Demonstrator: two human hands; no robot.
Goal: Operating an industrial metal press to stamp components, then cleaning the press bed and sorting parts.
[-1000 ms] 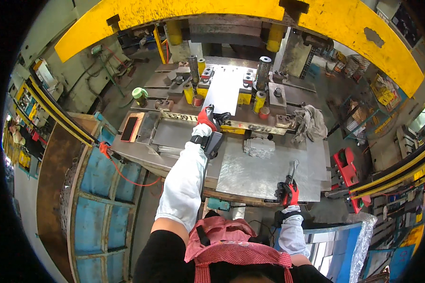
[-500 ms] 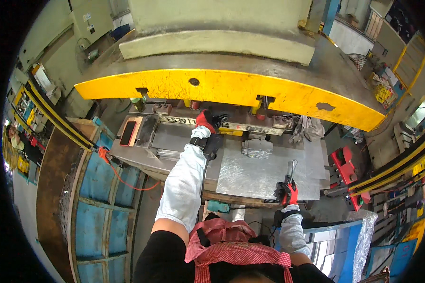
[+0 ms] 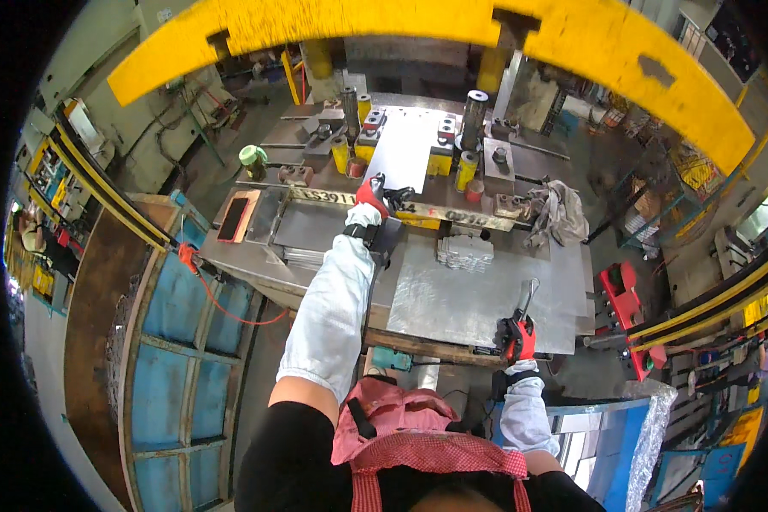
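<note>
My left hand [image 3: 382, 198], in a red and black glove, is stretched forward to the press. Its fingers are closed at the near edge of a bright metal sheet [image 3: 408, 145], which lies in the lower die [image 3: 439, 162] between upright guide posts. My right hand [image 3: 518, 338], gloved alike, is closed around a slim silver hand tool [image 3: 532, 294] whose tip points away from me; its exact kind is unclear. Beneath that hand is a broad flat metal plate [image 3: 435, 294]. A small stack of cut metal pieces [image 3: 465, 253] sits on the plate's far part.
The yellow press ram [image 3: 358, 21] hangs raised above the die. At left are a stack of metal sheets [image 3: 311, 229], a phone [image 3: 233, 219] and a green-capped bottle [image 3: 253, 160]. A grey rag [image 3: 559, 213] lies at right. A blue-panelled bin [image 3: 175, 341] flanks the table.
The yellow ram has risen, uncovering the die, its posts and the bright metal sheet. Both hands stay in nearly the same places; my left hand has shifted slightly away from me.
</note>
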